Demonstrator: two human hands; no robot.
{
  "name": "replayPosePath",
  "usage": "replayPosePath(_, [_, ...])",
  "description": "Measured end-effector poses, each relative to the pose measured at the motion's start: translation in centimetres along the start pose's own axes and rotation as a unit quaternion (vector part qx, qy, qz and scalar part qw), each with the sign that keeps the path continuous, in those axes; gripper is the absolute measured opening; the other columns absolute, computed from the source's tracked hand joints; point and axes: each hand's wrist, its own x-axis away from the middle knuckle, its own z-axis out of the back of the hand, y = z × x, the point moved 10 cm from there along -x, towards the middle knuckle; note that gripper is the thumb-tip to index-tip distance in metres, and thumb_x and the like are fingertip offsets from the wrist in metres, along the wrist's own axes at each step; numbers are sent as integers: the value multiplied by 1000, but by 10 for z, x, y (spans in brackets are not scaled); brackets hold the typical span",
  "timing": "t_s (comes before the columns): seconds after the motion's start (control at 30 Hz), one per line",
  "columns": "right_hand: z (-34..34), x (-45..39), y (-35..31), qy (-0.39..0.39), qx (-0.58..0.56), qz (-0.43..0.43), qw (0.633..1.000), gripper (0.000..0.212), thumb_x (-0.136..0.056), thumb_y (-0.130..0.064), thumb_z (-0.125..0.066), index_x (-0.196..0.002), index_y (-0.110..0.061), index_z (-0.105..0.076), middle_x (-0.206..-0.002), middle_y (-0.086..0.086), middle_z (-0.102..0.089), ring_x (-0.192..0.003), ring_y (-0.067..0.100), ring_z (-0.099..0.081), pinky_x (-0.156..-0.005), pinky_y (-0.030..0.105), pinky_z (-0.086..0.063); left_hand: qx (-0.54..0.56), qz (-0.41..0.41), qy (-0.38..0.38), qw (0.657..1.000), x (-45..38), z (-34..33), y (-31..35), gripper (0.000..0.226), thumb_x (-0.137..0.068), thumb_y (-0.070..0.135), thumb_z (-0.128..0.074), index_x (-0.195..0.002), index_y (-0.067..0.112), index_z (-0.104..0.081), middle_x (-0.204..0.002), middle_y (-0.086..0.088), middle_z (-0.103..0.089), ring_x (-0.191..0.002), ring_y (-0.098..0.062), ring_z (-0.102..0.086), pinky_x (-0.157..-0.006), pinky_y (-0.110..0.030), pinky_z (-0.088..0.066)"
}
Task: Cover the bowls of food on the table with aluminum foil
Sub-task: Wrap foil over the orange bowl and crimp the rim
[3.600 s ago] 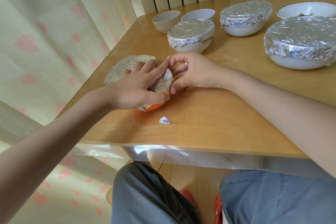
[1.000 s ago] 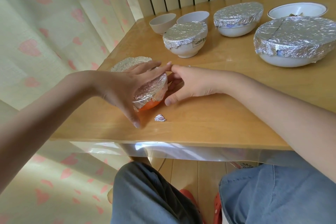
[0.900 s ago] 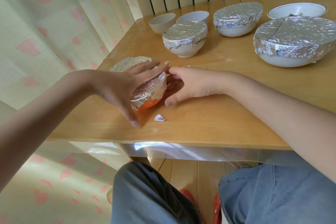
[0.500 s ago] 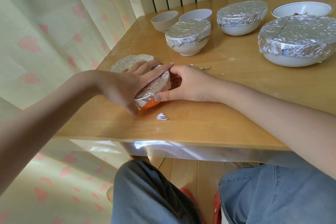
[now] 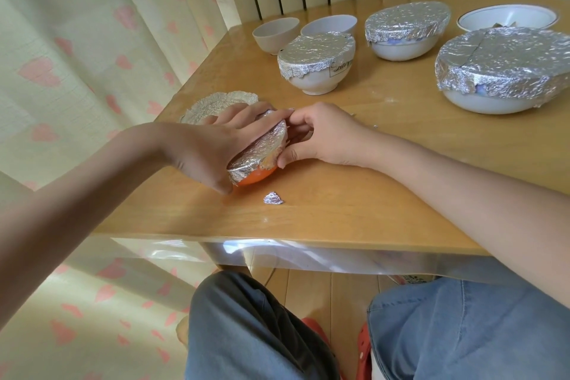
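Fingers (image 5: 246,120) of the left hand (image 5: 212,148) press the foil (image 5: 262,148) flat on the orange bowl (image 5: 256,177) (right hand (image 5: 320,136) pinches its edge).

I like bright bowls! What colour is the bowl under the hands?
Orange bowl, seen from the head view.
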Motion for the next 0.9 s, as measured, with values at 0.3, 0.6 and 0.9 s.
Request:
replayPosePath(0.3, [-9, 3, 0, -88, -5, -19, 996, 41, -69, -10, -83, -97, -20, -56, -95, -5, -68, -79, 1, -62, -78, 18, -50, -103, 54, -63, 991, 15, 4, -15, 160, -49, 50, -92, -123, 54, 49, -141, 19, 53, -131, -11, 48, -115, -57, 15])
replayPosePath(0.6, [2, -2, -3, -67, 18, -32, 997, 52, -90, 4, -55, -138, -12, -43, -126, 7, -58, -97, 9, -60, -88, 24, -51, 68, 39, 91, 993, 43, 36, -43, 99, -90, 4, -61, -142, 54, 6, -163, 8, 5, -146, 0, 9, -119, -26, 0])
replayPosePath(0.9, [-2, 2, -13, -1, -44, -40, 998, 57, -97, -48, -35, -116, 0, -59, -122, 20, -61, -116, 31, -56, -102, 50, -42, 194, 83, 101, 972, 18, 3, -10, 127, -52, 84, -53, -152, 43, 12, -160, 23, 5, -145, 4, 4, -114, -23, -2])
